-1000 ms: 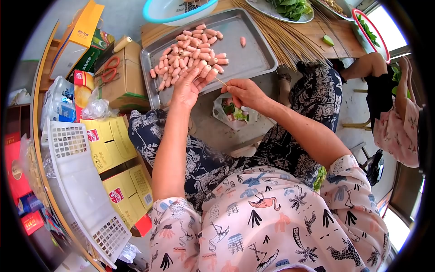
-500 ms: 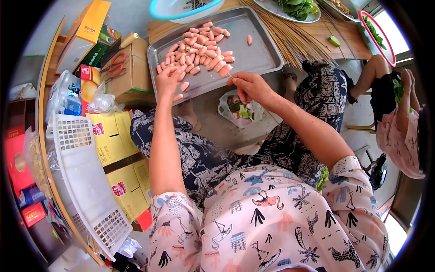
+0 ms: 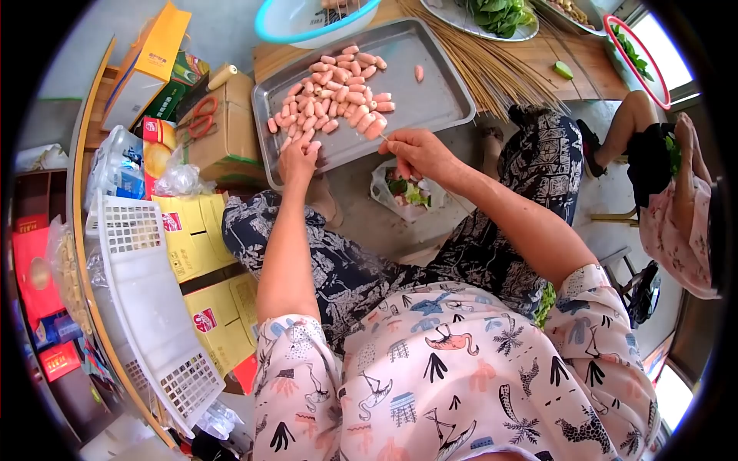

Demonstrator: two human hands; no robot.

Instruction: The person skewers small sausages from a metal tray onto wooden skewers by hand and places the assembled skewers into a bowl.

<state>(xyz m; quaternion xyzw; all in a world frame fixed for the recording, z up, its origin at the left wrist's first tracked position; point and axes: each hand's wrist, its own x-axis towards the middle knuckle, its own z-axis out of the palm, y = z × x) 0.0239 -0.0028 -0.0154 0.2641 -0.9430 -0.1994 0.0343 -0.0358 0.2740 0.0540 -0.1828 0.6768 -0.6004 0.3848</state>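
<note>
My right hand [image 3: 415, 150] is closed on a thin skewer that carries several small pink sausages [image 3: 375, 127] at its far end, over the front of the metal tray [image 3: 438, 117]. At the tray's near left edge is my left hand [image 3: 298, 160], its fingers pressed together beside the loose sausages; what they hold, if anything, is too small to make out. Many sausages [image 3: 330, 92] lie heaped in the left half of the tray. One single sausage [image 3: 419, 73] lies apart on the right.
Bamboo sticks [image 3: 488, 65] lie right of the tray, near a lime piece [image 3: 563, 70] and a plate of greens [image 3: 500, 17]. A blue-rimmed bowl [image 3: 315, 31] stands behind. Scissors [image 3: 203, 117] rest on a carton at left. Another person [image 3: 680, 207] sits at right, holding leaves.
My left hand has moved from the skewered sausages back to the tray's near left edge. My right hand still holds the skewer, and the view has shifted slightly.
</note>
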